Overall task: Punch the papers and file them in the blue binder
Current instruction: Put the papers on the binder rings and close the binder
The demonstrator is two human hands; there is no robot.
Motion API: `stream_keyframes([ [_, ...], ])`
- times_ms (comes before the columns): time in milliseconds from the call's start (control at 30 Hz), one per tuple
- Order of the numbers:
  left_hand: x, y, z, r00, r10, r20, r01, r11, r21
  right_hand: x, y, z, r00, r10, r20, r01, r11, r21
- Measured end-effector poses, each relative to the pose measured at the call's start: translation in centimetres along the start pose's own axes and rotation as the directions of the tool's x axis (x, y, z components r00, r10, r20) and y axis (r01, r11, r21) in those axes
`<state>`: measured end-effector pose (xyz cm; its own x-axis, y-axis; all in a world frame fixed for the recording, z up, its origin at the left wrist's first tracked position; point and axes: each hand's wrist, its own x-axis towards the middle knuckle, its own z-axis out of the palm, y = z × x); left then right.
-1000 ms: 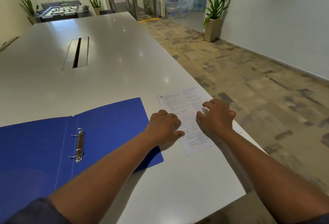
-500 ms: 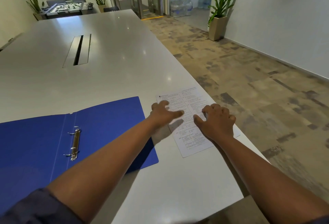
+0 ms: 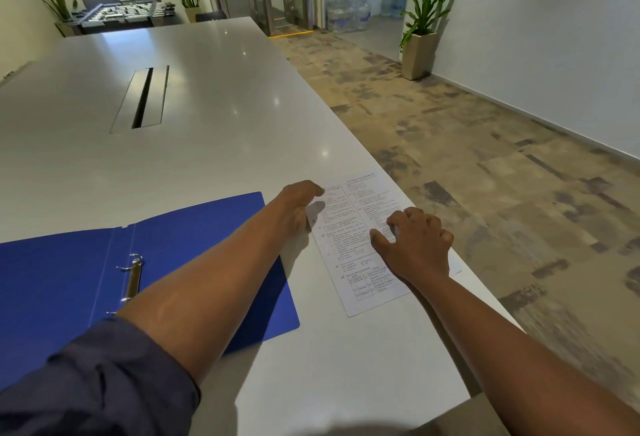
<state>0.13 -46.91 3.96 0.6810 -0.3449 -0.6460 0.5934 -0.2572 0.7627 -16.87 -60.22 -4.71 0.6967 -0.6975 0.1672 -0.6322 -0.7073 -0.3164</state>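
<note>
Item: papers [image 3: 349,227], a thin printed sheet or small stack, how many you cannot tell. They are lying flat on the white table [image 3: 207,106] near its right edge, just right of the blue binder [image 3: 62,279], apart from it.

Handling, by judgement: light, limp, liable to slide on the glossy top and to crease if pinched hard. You are best lifting a long edge or a corner first, then supporting from beneath.

Orientation: the long axis is running away from you, angled slightly left; the printed head is pointing to the far end.

Hands: your left hand [image 3: 299,203] is hovering at the papers' left edge, fingers loosely bent, gripping nothing visible. Your right hand [image 3: 415,245] is resting on the papers with curled fingers, fingertips pressing down; whether it is pinching the sheet you cannot tell.

Binder: lying open and flat, rings [image 3: 133,274] apparently closed, spine running roughly parallel to the papers.

No punch is showing.
</note>
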Motion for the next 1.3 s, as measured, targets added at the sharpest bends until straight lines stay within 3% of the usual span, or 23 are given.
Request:
stream_keyframes([
  [133,1.0,-0.5,0.8,0.968,0.208,-0.138,-0.180,0.965,0.190,0.1,0.0,0.1,1.000,-0.003,-0.004,0.003,1.000,0.003],
  [200,0.5,-0.9,1.0,0.949,0.284,-0.135,-0.255,0.947,0.194,0.1,0.0,0.2,1.000,-0.002,-0.006,0.002,1.000,0.006],
  [267,1.2,-1.3,0.8,0.943,0.298,-0.146,-0.274,0.947,0.166,0.1,0.0,0.2,1.000,-0.002,-0.006,0.002,1.000,0.000],
  [433,1.5,-1.7,1.2,0.982,0.179,-0.061,-0.180,0.984,-0.014,0.1,0.0,0.1,1.000,0.000,-0.002,0.000,1.000,-0.004],
  [600,1.6,-2.0,1.6,0.974,0.217,-0.063,-0.225,0.962,-0.158,0.1,0.1,0.2,1.000,0.001,0.001,-0.001,1.000,0.008],
  [900,0.9,-1.2,2.1,0.920,0.356,-0.163,-0.376,0.919,-0.118,0.1,-0.1,-0.4,0.999,0.018,0.047,-0.019,1.000,0.023],
  [1100,-0.5,-0.7,0.9,0.902,0.423,-0.087,-0.432,0.888,-0.160,1.3,-0.5,-3.3,0.981,0.128,0.143,-0.157,0.964,0.214],
  [1167,-1.1,-0.1,0.2,0.899,0.435,-0.041,-0.434,0.879,-0.197,2.3,-0.2,-4.2,0.973,0.122,0.195,-0.197,0.881,0.431],
  [1233,-1.9,0.6,-0.8,0.897,0.441,-0.002,-0.428,0.870,-0.243,2.9,0.1,-5.1,0.956,0.092,0.279,-0.267,0.667,0.696],
  [1300,-2.6,1.3,-1.8,0.892,0.451,0.023,-0.427,0.860,-0.279,3.2,-0.1,-6.0,0.934,0.044,0.354,-0.328,0.497,0.804],
])
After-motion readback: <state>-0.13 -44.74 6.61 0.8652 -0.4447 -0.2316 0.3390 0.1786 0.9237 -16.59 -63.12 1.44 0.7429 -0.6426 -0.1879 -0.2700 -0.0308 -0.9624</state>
